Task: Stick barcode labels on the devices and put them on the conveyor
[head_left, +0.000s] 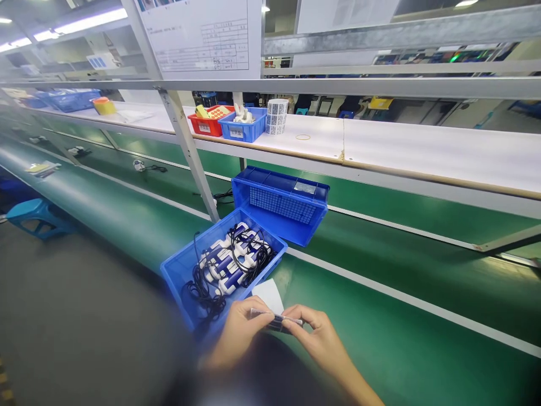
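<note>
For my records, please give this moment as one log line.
left hand: pinches thin item | right hand: pinches it too | nearby: blue bin with black cables

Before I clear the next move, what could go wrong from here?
The small, thin, dark-and-white piece could slip, since the left-hand grip and right-hand grip seem to pinch it by fingertips. Tangled black cables in the open blue plastic bin might snag if a white-and-blue device is lifted.

Ceiling tubes (91, 21) blaze upper left, the green belt (105, 203) gleams, and lower left (floor (84, 299) included) melts into blur!
</note>
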`<action>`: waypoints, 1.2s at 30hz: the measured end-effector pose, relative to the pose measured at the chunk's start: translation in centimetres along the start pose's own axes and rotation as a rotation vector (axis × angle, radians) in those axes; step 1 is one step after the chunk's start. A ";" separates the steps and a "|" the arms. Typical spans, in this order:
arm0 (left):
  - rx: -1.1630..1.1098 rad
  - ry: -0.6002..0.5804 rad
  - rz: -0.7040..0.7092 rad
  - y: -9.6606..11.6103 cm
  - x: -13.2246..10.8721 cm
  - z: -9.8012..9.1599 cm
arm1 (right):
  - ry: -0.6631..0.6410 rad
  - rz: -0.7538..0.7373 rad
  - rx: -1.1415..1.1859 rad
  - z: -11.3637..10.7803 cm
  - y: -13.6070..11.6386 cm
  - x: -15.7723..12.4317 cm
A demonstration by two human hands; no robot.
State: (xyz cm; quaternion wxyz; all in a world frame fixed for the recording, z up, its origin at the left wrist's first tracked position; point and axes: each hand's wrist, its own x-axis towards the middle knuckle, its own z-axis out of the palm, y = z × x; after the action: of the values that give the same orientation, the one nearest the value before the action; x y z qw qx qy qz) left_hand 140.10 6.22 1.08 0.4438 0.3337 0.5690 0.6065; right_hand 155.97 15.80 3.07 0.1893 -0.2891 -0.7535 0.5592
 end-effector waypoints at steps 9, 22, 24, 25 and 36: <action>-0.051 -0.031 -0.075 -0.2 0.1 0.0 | 0.006 -0.017 -0.081 -0.6 -0.2 -0.5; -0.413 0.084 -0.355 -1.4 2.1 1.5 | 0.386 -0.491 -0.313 -2.0 3.9 -1.4; -0.470 0.119 -0.339 -2.0 2.6 2.0 | 0.332 -0.258 -0.098 -1.1 5.2 -1.1; -0.469 0.119 -0.320 -2.4 2.9 2.2 | 0.252 -0.131 0.033 -0.6 5.7 -0.8; 0.430 0.445 -0.278 -11.2 7.8 -10.4 | 0.429 0.515 0.030 -7.7 20.9 3.6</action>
State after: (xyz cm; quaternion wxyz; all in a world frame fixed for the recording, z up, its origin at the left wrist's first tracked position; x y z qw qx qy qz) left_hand 129.42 8.83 -12.11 0.3068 0.1981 0.8068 0.4644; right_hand 162.63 28.10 -14.66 0.2002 -0.5782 -0.5906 0.5261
